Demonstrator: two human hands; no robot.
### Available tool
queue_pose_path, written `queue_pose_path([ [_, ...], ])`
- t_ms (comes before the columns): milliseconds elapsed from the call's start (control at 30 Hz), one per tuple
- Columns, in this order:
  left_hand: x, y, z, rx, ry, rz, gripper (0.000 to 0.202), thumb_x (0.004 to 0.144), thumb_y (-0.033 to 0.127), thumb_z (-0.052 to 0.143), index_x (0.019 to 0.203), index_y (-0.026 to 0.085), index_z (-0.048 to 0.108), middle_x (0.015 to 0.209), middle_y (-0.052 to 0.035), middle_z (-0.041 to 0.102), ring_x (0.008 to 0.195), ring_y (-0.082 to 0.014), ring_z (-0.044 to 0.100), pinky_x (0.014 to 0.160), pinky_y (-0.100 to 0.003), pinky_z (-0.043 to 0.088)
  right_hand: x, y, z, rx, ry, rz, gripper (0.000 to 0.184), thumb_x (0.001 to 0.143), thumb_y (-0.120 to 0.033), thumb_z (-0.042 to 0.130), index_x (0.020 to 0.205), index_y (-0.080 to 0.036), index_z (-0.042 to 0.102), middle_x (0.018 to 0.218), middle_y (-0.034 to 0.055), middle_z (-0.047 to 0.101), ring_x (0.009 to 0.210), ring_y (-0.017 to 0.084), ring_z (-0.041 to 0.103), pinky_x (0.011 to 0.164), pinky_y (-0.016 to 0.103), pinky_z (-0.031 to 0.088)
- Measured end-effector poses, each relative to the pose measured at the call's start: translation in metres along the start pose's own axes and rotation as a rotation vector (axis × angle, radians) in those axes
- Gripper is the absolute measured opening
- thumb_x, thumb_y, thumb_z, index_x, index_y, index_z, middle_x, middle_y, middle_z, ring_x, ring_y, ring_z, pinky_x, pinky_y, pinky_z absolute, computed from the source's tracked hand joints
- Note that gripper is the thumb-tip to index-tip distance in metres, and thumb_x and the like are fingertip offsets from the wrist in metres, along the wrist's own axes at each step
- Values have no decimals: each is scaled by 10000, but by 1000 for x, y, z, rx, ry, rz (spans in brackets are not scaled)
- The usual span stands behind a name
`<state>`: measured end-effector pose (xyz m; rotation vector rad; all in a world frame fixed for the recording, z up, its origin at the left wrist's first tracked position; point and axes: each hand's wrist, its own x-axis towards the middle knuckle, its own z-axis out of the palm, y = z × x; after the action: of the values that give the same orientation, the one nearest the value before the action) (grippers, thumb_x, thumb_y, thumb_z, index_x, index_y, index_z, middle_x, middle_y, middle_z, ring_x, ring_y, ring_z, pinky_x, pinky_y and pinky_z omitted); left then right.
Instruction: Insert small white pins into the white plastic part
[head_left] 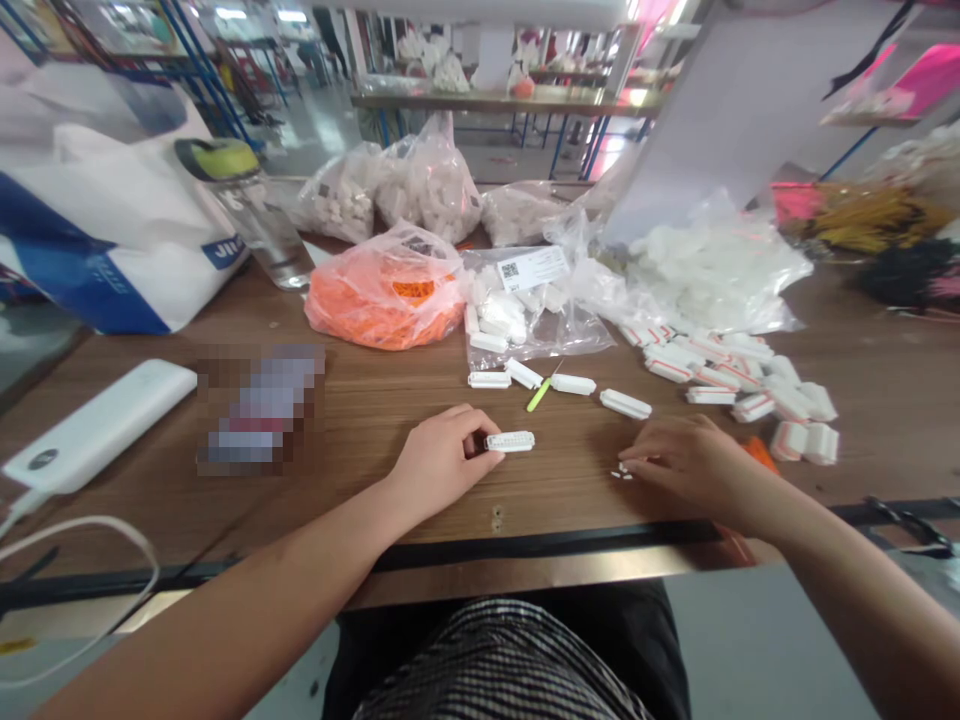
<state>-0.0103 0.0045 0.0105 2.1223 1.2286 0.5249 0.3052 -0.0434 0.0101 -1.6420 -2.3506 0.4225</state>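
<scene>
My left hand [450, 455] pinches one end of a white plastic connector housing [510, 441], whose face with rows of small holes is turned up toward me. To the right, my right hand [679, 460] rests low over the tabletop with thumb and forefinger together. Under those fingertips lie several tiny white pieces [622, 473]; whether one is gripped I cannot make out. Beyond my hands, a loose row holds more connector housings [625, 404], and a small pick with a lime-green handle [538, 395] lies among them.
Many red-striped white housings [712, 370] are heaped at the right. Behind stand an orange-filled bag [386, 290], a bag of white parts [525, 300] and a water bottle [259, 215]. A white power bank [101, 425] with its cable lies left, beside a blurred-out object [262, 410].
</scene>
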Motion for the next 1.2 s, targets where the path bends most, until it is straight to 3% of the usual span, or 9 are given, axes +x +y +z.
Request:
queue_pose_path([
  [333,0,0,0,-2,-8,4,78,783,220,682,860,233,673,740,40,574,641,-121,533,633,-272,402,4,-12,-3,-34,-42,40,262,867,-325,552,679,-261,724,697,-2,701,688,167,627,693,337,428],
  [900,0,-1,-1,-18,-8,7,88,788,217,687,874,229,670,755,35,581,655,-126,539,642,-279,405,9,-37,-1,-132,38,52,237,850,-296,561,687,-241,723,705,17,700,723,206,633,724,369,387],
  [1200,0,0,-1,-9,-6,1,86,787,211,687,869,229,670,755,33,580,660,-128,539,645,-280,406,11,-26,2,-25,20,-1,192,865,-313,571,801,-254,742,750,12,721,737,190,641,760,374,429],
])
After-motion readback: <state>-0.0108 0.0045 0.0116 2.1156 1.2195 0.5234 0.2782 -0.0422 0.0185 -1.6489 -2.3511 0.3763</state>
